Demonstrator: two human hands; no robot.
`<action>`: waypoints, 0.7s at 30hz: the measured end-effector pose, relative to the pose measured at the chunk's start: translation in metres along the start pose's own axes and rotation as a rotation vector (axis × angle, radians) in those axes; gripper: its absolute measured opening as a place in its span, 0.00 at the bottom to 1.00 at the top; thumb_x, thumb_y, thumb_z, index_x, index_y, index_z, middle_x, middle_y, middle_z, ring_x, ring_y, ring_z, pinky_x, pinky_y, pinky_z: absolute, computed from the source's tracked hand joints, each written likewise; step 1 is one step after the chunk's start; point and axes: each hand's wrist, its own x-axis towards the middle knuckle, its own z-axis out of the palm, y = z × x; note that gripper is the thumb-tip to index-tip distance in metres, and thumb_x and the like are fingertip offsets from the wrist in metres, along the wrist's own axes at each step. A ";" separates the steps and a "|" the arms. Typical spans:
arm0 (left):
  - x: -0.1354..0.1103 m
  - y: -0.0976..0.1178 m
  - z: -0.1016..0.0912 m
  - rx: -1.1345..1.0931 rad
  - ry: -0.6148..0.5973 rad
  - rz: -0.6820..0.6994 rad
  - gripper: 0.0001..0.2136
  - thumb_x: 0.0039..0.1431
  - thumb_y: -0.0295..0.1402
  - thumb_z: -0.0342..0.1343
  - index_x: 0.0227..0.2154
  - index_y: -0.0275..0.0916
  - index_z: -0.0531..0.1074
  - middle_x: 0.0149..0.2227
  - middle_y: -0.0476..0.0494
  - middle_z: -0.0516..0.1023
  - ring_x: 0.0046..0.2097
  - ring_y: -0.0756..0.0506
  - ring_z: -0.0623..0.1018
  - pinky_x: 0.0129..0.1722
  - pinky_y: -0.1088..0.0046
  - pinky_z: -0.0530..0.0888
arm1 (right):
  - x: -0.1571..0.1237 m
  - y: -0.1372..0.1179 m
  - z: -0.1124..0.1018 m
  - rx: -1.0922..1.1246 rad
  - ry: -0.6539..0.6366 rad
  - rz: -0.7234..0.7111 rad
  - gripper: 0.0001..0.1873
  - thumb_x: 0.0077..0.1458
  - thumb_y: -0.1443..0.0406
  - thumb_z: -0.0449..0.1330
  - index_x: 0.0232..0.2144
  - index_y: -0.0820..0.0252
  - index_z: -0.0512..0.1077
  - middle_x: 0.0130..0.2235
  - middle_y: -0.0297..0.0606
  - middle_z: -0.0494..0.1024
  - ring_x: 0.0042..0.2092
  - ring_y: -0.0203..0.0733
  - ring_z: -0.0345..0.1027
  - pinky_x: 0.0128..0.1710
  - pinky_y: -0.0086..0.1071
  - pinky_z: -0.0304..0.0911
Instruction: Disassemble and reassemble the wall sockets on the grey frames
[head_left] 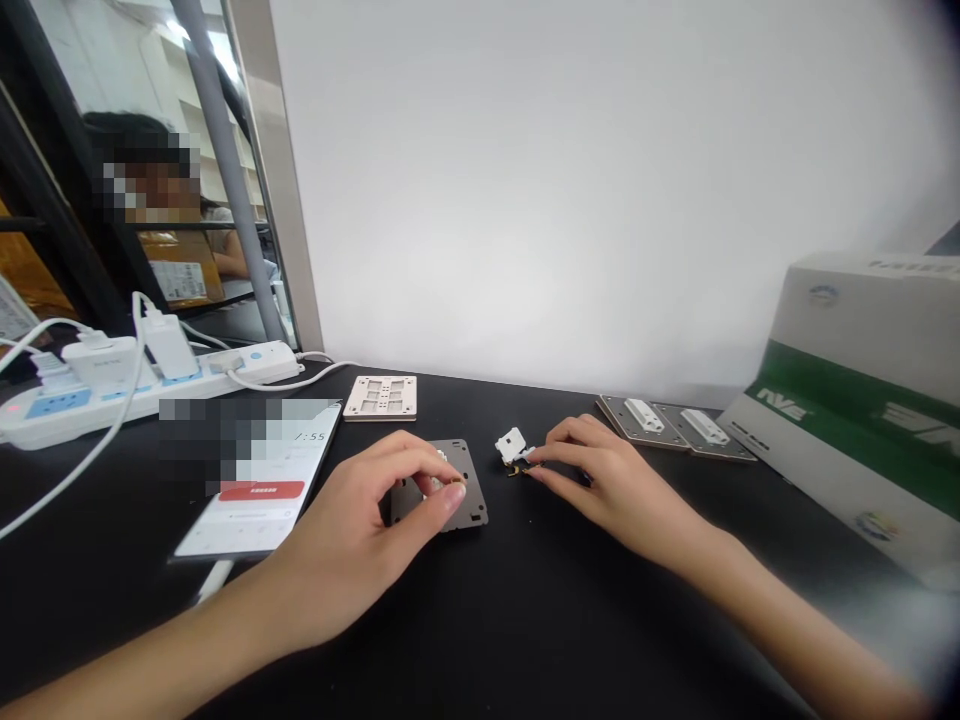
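A white part (430, 487) lies on the grey plate (472, 465), partly hidden beneath the left hand (379, 520), whose thumb and forefinger are pinched on a small gold-coloured piece (455, 483). To the right, the thumb and forefinger of the right hand (607, 475) are slightly apart at small gold-coloured parts (516, 470) beside a white cover (511, 444); whether they grip one cannot be determined. Outward, a beige plate (384, 397) lies behind, a phone (255, 520) left, and a box (847, 420) right.
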 end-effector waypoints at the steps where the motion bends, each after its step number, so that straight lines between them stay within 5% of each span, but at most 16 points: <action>1: 0.000 -0.001 0.000 0.003 0.003 0.007 0.05 0.64 0.40 0.53 0.36 0.50 0.73 0.41 0.55 0.73 0.42 0.50 0.74 0.40 0.75 0.70 | 0.000 -0.003 0.002 0.000 -0.013 -0.004 0.10 0.61 0.64 0.56 0.40 0.56 0.77 0.37 0.40 0.73 0.40 0.44 0.65 0.40 0.39 0.66; 11: 0.002 0.001 0.003 0.005 0.017 0.024 0.06 0.63 0.40 0.53 0.35 0.49 0.74 0.39 0.54 0.74 0.41 0.49 0.75 0.37 0.73 0.71 | 0.005 -0.016 -0.002 0.041 0.003 0.032 0.05 0.58 0.67 0.58 0.33 0.59 0.75 0.36 0.40 0.75 0.39 0.45 0.66 0.40 0.40 0.64; 17: 0.002 0.003 0.002 -0.008 0.018 0.027 0.05 0.63 0.38 0.53 0.34 0.49 0.74 0.38 0.54 0.74 0.40 0.49 0.75 0.35 0.74 0.72 | 0.003 -0.032 -0.010 0.201 0.049 0.210 0.05 0.54 0.68 0.62 0.26 0.56 0.73 0.28 0.30 0.78 0.28 0.35 0.71 0.29 0.28 0.65; 21: 0.002 0.002 0.002 -0.009 0.034 0.061 0.05 0.64 0.39 0.53 0.36 0.50 0.74 0.40 0.54 0.73 0.41 0.50 0.75 0.34 0.76 0.73 | 0.005 -0.046 -0.012 0.350 0.091 0.262 0.06 0.56 0.63 0.62 0.38 0.53 0.77 0.34 0.30 0.82 0.35 0.37 0.75 0.36 0.29 0.69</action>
